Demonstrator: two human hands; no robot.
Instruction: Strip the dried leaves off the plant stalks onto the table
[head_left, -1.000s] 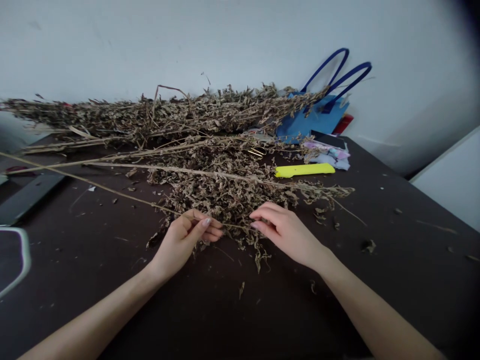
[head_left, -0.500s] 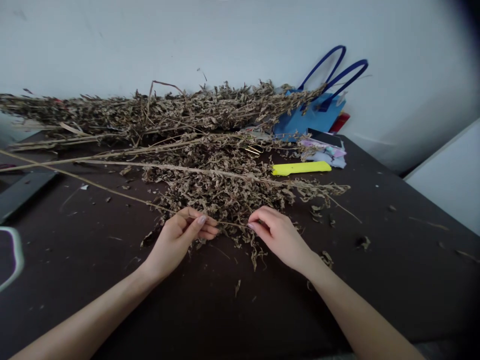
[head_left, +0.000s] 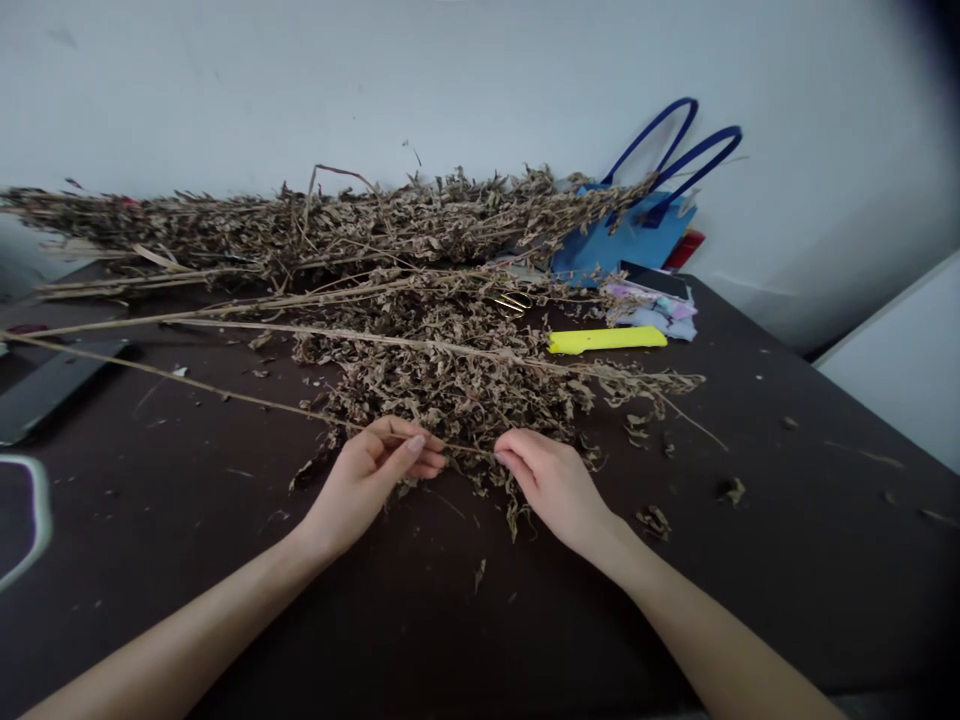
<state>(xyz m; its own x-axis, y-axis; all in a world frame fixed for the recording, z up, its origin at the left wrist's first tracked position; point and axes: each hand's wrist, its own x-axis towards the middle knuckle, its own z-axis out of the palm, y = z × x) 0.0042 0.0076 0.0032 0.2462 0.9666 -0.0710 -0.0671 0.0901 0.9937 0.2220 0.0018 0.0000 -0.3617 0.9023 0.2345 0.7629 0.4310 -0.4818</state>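
Observation:
Between the thumb and fingers of my left hand (head_left: 375,475) runs a long, thin dried stem (head_left: 232,396), which slants away to the far left. Its right end reaches my right hand (head_left: 551,482), whose thumb and forefinger pinch it. A heap of dry, curled leaves (head_left: 442,385) lies just behind both hands. Across the heap rests another dried stalk (head_left: 360,338) with leaves at its right tip. A few shrivelled leaves (head_left: 514,512) sit under and beside my right fingers.
A thick bundle of dried stalks (head_left: 420,220) lies along the wall. To its right stand a blue bag (head_left: 600,245), a yellow-handled tool (head_left: 607,340) and a phone (head_left: 654,280) on a cloth. Gold-coloured scissors (head_left: 513,302) lie behind the heap. A dark flat object (head_left: 56,390) is at left.
The view has shifted slightly. My hands stay close to the same spot on the thin stem, and my right fingers look more curled. The stem's far left end sits a little lower.

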